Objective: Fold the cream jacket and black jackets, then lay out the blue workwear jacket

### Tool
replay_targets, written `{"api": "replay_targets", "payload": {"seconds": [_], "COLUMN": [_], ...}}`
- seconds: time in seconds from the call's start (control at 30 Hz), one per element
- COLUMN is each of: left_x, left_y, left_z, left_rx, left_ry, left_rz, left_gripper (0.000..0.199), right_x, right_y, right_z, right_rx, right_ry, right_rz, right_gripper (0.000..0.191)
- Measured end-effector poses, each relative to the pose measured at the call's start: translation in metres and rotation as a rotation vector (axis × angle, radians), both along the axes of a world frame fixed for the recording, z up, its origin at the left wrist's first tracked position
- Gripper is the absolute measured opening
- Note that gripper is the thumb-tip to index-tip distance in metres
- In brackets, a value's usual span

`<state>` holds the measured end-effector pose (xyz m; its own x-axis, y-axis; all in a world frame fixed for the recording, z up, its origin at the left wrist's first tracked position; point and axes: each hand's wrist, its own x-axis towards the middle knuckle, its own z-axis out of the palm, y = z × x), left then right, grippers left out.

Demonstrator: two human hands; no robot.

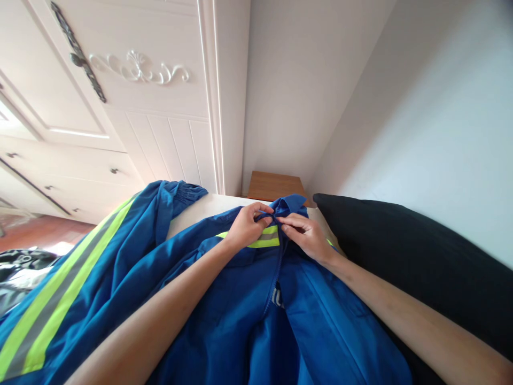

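Note:
A blue garment [224, 299] with yellow and grey reflective bands lies spread out in front of me, one sleeve [92, 256] stretched to the left. Near its collar [290, 204], my left hand [250, 224] pinches the fabric edge between thumb and fingers. Right beside it, my right hand [306, 234] pinches the other side of the same spot. Below the hands runs the front zipper [276, 278], closed along its upper part, with the front parted lower down. The fingertips hide the small part between them.
A black cushion or cover [401, 246] lies at the right, by a pale wall [441, 133]. Beyond the collar is a wooden stand [274, 185]. White cabinets [168, 144] rise at the left and back. Piled cloth [24, 272] is at the far left.

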<state>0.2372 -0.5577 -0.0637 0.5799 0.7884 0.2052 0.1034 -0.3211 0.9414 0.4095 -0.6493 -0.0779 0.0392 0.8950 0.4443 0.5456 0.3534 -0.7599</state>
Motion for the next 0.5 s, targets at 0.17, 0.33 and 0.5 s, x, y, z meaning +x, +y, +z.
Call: {"api": "replay_targets", "payload": {"seconds": [0.17, 0.33, 0.5], "left_x": [0.0, 0.0004, 0.0011], "left_y": [0.0009, 0.0016, 0.0024], "left_z": [0.0, -0.0031, -0.0068], "left_rx": [0.006, -0.041, -0.06], "left_ry": [-0.012, -0.033, -0.065], "left_rz": [0.022, 0.004, -0.009], "left_gripper": [0.016, 0.017, 0.018], "right_x": [-0.0011, -0.0003, 0.0013], "right_y": [-0.0013, -0.001, 0.0001], "right_z": [0.0003, -0.002, -0.0062], "right_rx": [-0.015, -0.05, -0.092], "right_ry": [-0.011, 0.001, 0.037], "right_rz": [-0.01, -0.018, -0.025], "right_gripper": [0.026, 0.029, 0.031]}}
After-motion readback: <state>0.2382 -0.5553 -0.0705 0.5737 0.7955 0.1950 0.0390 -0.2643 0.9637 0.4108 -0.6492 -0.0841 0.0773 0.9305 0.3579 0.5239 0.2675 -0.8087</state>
